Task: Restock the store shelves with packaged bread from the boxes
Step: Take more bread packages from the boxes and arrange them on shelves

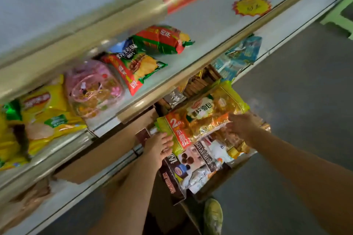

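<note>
A large yellow-gold bread pack (204, 114) with an orange "2" band hangs over the open cardboard box (215, 179). My left hand (159, 145) grips its lower left end and my right hand (241, 125) grips its right edge. Beneath it in the box lie more bread packs, one dark brown and white (193, 168). The shelf (191, 23) above carries a red-green pack (162, 40), a green-red pack (137, 70), a pink clear bag (93, 89) and yellow packs (44, 118).
A cardboard flap (107, 150) leans against the lower shelf edge. Blue packs (238, 57) and brown packets (200, 80) sit on the shelf below. A star-shaped price tag (252, 6) lies on the upper shelf. My green shoe (213, 215) stands on the dark floor beside the box.
</note>
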{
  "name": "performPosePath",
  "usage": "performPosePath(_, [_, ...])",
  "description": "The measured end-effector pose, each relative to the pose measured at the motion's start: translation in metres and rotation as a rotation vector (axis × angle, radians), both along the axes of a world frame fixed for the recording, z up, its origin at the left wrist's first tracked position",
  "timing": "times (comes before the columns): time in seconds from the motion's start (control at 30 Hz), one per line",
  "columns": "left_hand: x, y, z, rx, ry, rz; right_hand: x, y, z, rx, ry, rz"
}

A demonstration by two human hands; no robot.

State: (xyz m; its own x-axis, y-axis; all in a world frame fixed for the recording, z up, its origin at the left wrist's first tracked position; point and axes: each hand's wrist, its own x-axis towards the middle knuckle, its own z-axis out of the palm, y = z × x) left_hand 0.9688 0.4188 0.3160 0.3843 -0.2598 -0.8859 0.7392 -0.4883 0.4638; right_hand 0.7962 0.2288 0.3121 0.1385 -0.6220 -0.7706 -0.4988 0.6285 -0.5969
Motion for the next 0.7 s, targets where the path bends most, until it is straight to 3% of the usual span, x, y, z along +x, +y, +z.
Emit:
performPosePath(0.23, [0.0, -0.035, -0.112, 0.26, -0.089, 0.028, 0.003, -0.028, -0.113, 0.211, -0.045, -0.196])
performPosePath(0.47, [0.009, -0.029, -0.226, 0.336, -0.106, 0.048, 0.01, -0.032, -0.187, 0.279, -0.285, -0.117])
performPosePath(0.57, [0.008, -0.03, -0.251, 0.244, -0.078, 0.022, -0.003, -0.04, -0.238, 0.216, -0.367, -0.135])
performPosePath(0.7, [-0.005, -0.052, -0.203, 0.165, -0.049, 0.093, 0.009, -0.033, -0.213, 0.282, -0.428, -0.143])
